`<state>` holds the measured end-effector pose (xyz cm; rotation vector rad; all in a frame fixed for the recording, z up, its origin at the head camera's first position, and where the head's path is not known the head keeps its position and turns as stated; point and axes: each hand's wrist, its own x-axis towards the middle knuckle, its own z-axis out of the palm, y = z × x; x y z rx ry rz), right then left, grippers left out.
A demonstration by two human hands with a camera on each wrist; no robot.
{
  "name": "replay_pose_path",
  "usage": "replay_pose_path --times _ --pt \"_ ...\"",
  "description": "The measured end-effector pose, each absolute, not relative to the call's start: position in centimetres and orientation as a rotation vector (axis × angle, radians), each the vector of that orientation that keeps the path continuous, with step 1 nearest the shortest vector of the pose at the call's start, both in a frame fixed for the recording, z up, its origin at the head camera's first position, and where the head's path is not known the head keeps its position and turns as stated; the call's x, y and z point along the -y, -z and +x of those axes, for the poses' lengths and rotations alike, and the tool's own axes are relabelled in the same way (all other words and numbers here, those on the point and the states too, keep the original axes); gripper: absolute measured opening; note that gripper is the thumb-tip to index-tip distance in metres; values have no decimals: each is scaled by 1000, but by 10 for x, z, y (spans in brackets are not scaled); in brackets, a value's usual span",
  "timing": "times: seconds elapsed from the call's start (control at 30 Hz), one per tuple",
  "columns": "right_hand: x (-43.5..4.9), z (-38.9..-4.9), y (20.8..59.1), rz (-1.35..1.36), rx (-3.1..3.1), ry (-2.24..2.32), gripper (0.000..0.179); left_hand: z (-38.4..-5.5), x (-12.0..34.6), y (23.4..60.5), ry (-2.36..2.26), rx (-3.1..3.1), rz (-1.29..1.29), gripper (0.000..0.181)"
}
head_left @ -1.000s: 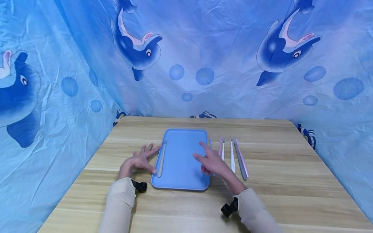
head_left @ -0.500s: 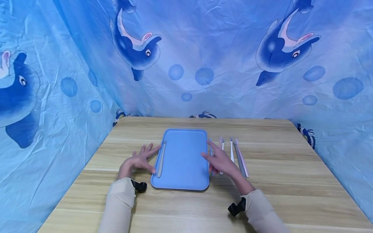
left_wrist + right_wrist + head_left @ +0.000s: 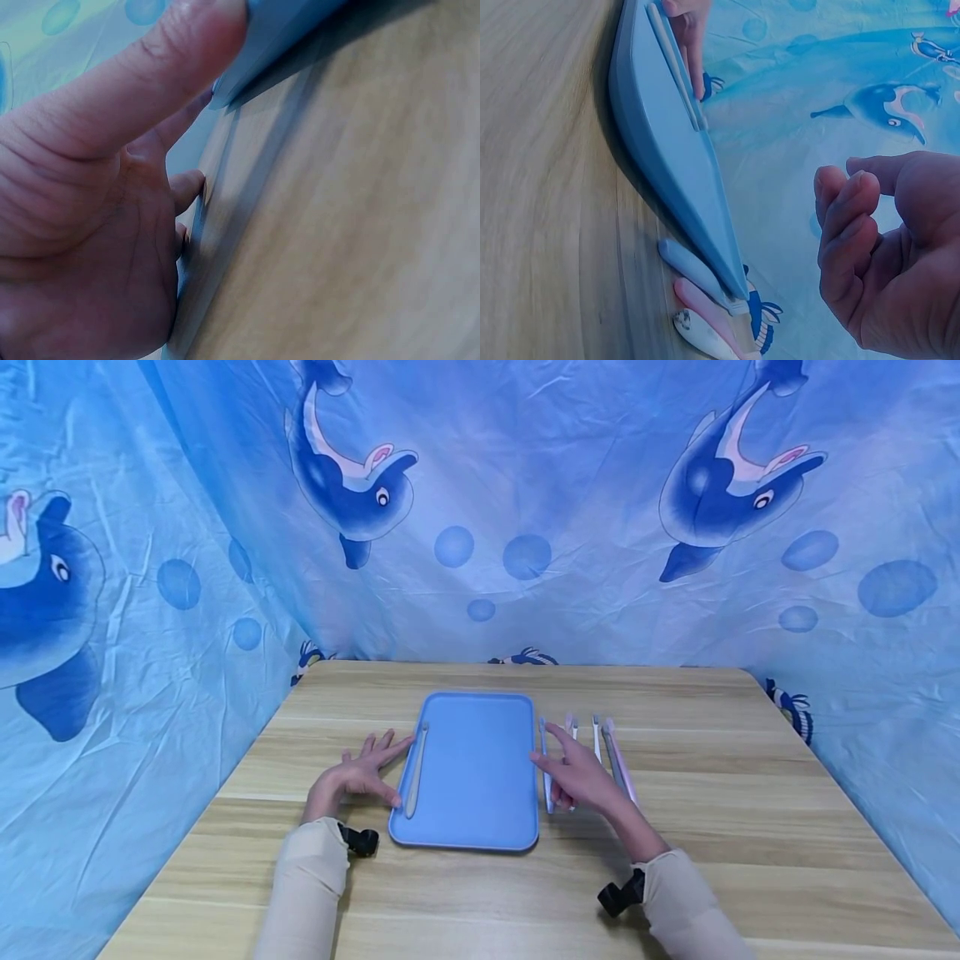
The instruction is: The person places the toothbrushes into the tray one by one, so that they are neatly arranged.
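Note:
A light blue tray (image 3: 480, 777) lies on the table with a pale grey toothbrush (image 3: 416, 770) along its left side. Spread fingers of my left hand (image 3: 358, 774) touch the tray's left edge; in the left wrist view the thumb (image 3: 172, 67) is against the rim. My right hand (image 3: 581, 774) hovers over the toothbrushes right of the tray, thumb and index finger extended, the others curled, holding nothing. Just left of its fingertips lies a blue toothbrush (image 3: 543, 743). A pink toothbrush (image 3: 705, 306) and a white toothbrush (image 3: 699, 334) lie beside it, partly hidden by the hand in the head view.
Farther right lie another white toothbrush (image 3: 596, 739), a grey toothbrush (image 3: 614, 760) and a purple-pink toothbrush (image 3: 623, 767). A wood-grain table (image 3: 750, 793) carries everything. Behind it hangs a blue curtain (image 3: 600, 618) printed with dolphins.
My right hand has moved rightward from over the tray's right side to over the row of toothbrushes, uncovering the blue one. The left hand and the tray stay put.

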<state>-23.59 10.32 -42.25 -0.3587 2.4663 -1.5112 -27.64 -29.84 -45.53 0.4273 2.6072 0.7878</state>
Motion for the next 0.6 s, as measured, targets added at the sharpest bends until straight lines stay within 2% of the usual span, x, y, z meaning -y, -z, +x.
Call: replay_pose_path --times 0.6 --pt "-132 -240 426 -348 -2494 1489 77 -277 298 457 -800 -2602 410 130"
